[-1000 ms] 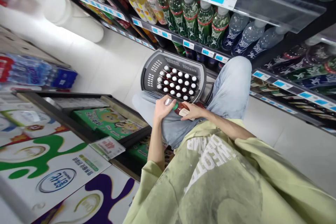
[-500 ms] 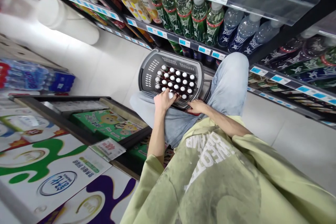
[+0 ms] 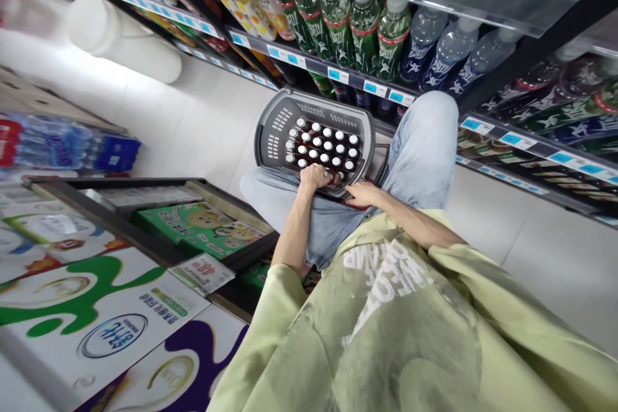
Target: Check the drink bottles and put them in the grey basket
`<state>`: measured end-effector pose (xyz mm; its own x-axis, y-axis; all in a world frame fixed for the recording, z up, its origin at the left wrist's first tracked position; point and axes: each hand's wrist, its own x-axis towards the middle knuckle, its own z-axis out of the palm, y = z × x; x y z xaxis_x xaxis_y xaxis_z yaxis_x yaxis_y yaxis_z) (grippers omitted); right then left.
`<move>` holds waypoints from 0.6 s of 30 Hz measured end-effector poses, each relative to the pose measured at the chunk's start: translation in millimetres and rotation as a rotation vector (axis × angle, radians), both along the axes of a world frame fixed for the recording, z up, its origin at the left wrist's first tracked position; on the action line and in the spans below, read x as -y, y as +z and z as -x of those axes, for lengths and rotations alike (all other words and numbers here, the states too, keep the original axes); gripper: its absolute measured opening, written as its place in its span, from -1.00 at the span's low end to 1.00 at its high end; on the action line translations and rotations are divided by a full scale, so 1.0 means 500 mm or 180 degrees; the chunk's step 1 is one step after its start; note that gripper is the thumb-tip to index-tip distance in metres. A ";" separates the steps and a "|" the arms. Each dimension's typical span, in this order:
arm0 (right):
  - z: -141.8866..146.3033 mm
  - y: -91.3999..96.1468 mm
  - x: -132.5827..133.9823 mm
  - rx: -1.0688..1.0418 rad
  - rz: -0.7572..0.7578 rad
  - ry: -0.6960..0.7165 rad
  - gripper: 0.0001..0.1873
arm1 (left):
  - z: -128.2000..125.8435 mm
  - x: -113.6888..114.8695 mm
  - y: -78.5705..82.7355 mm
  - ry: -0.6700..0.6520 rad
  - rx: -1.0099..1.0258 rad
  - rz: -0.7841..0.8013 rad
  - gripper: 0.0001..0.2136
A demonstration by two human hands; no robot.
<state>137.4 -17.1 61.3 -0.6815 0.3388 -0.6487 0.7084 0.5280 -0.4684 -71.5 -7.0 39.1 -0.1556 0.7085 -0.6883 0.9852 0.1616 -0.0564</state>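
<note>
A grey plastic shopping basket [image 3: 266, 132] stands on the floor between my knees. Rows of small dark bottles with white caps [image 3: 327, 133] stand upright inside it. My left hand [image 3: 315, 177] reaches over the basket's near side, its fingers curled round a dark bottle at the front of the rows; that bottle's cap is hidden by the hand. My right hand [image 3: 363, 194] grips the near right rim of the basket, with its fingertips partly out of sight. Something small and red shows under the right palm, too little of it to name.
Shelves of green-labelled drink bottles [image 3: 391, 38] rise just beyond the basket. A wooden-edged display with green boxes [image 3: 197, 225] stands close on my left, with large printed cartons [image 3: 111, 328] nearer. Wrapped water bottles [image 3: 58, 141] and a white cylindrical container [image 3: 120, 38] are farther left.
My left hand has shifted slightly right along the basket's near side, and the white cap that showed beside its fingers is now covered. The right hand stays at the rim.
</note>
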 end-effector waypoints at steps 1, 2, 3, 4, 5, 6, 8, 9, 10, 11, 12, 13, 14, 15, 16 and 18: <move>-0.001 0.000 0.000 -0.0008 0.0004 -0.0012 -0.49 | 0.000 0.000 -0.001 -0.0016 -0.0002 -0.0039 -0.45; -0.001 0.000 0.000 -0.0022 0.0012 -0.0020 -0.49 | -0.001 0.002 -0.001 -0.0037 0.0006 -0.0101 -0.46; -0.001 -0.001 -0.001 -0.0037 0.0018 -0.0025 -0.49 | -0.002 0.003 0.000 -0.0051 0.0017 -0.0175 -0.47; -0.001 -0.001 -0.001 -0.0048 0.0023 -0.0027 -0.49 | -0.003 0.005 0.000 -0.0049 0.0025 -0.0256 -0.48; -0.001 -0.001 -0.001 -0.0056 0.0025 -0.0025 -0.50 | -0.004 0.007 0.002 -0.0032 0.0028 -0.0336 -0.48; -0.001 0.000 -0.001 -0.0059 0.0024 -0.0018 -0.50 | -0.004 0.008 0.003 -0.0002 0.0029 -0.0414 -0.48; 0.000 0.002 -0.001 -0.0050 0.0016 -0.0004 -0.50 | -0.006 0.008 0.003 0.0074 0.0028 -0.0544 -0.46; 0.001 0.004 -0.001 -0.0040 0.0014 -0.0001 -0.50 | -0.007 0.007 0.002 0.0104 0.0033 -0.0592 -0.47; 0.002 0.005 -0.001 -0.0034 0.0015 0.0003 -0.51 | -0.009 0.006 0.000 0.0115 0.0047 -0.0623 -0.47; 0.002 0.006 -0.002 -0.0029 0.0016 0.0000 -0.51 | -0.012 0.005 -0.003 0.0107 0.0069 -0.0633 -0.47; 0.003 0.007 -0.002 -0.0025 0.0019 -0.0005 -0.51 | -0.016 0.004 -0.007 0.0076 0.0095 -0.0623 -0.47; 0.003 0.008 -0.002 -0.0025 0.0024 -0.0006 -0.51 | -0.022 0.002 -0.010 0.0021 0.0123 -0.0595 -0.48; 0.003 0.007 -0.003 -0.0023 0.0029 -0.0002 -0.50 | -0.027 0.002 -0.014 -0.0050 0.0151 -0.0559 -0.48; 0.003 0.007 -0.003 -0.0019 0.0034 0.0005 -0.50 | -0.032 0.001 -0.018 -0.0130 0.0178 -0.0516 -0.48; 0.003 0.005 -0.003 -0.0014 0.0037 0.0010 -0.50 | -0.036 0.001 -0.021 -0.0208 0.0204 -0.0470 -0.49; 0.003 0.002 -0.003 -0.0006 0.0039 0.0015 -0.49 | -0.040 0.001 -0.025 -0.0291 0.0276 -0.0376 -0.50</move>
<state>135.8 -15.4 62.4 -0.6844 0.3276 -0.6514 0.7049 0.5256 -0.4763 -51.5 -7.8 26.5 -0.0304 0.7938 -0.6074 0.9965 0.0715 0.0436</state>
